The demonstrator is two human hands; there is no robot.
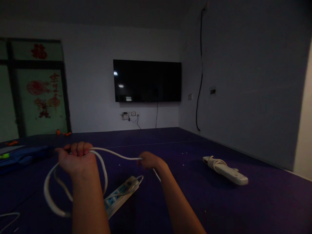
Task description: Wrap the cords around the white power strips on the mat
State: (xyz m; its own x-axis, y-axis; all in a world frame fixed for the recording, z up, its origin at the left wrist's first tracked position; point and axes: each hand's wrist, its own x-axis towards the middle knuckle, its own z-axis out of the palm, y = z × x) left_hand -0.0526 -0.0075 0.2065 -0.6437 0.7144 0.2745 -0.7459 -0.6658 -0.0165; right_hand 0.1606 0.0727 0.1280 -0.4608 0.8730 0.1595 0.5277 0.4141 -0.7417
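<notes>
My left hand (79, 157) is closed around a white power cord (112, 152), whose loops hang below the fist on both sides of the wrist. A stretch of the same cord runs across to my right hand (148, 161), which pinches it and lets a length trail down behind the forearm. Beneath and between the hands, a white power strip (122, 193) with blue socket faces lies on the purple surface; my left forearm hides its near end. Farther right rests a second white power strip (229, 172) with its cord wound around one end.
The purple surface (185, 198) stretches to the walls. Blue cloth (26, 156) and small orange pieces (67, 133) lie on the left. A white cable (9, 214) is at lower left. A television (147, 81) hangs ahead; a black cable (201, 74) dangles along the right wall.
</notes>
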